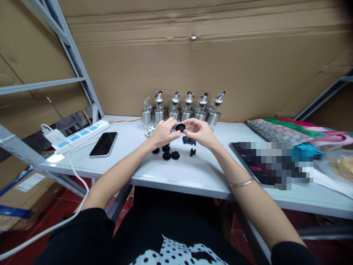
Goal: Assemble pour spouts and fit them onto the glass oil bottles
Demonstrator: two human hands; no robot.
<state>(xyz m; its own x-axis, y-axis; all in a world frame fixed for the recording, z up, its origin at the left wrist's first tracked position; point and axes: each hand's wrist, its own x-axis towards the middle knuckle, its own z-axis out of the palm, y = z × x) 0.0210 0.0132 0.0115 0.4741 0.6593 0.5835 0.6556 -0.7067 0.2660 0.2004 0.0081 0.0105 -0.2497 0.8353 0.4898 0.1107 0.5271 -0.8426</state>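
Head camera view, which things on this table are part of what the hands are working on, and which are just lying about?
In use: black cap held between left hand and right hand; loose black caps; small black plugs; steel dispenser bottles.

Lying about: phone; power strip; white cable; folded cloth.

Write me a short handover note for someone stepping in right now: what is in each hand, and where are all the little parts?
Left hand and right hand: both raised just above the table, fingertips pinching one round black cap between them.
Loose parts: four more black caps lie on the table under the hands, with a cluster of small black plugs beside them.
Done, by the look of it: several steel and glass bottles at the back carry pour spouts; the leftmost seems to have none.
Left: the loose caps and plugs are not yet fitted to anything.
Nearby: a phone and a power strip at the left.
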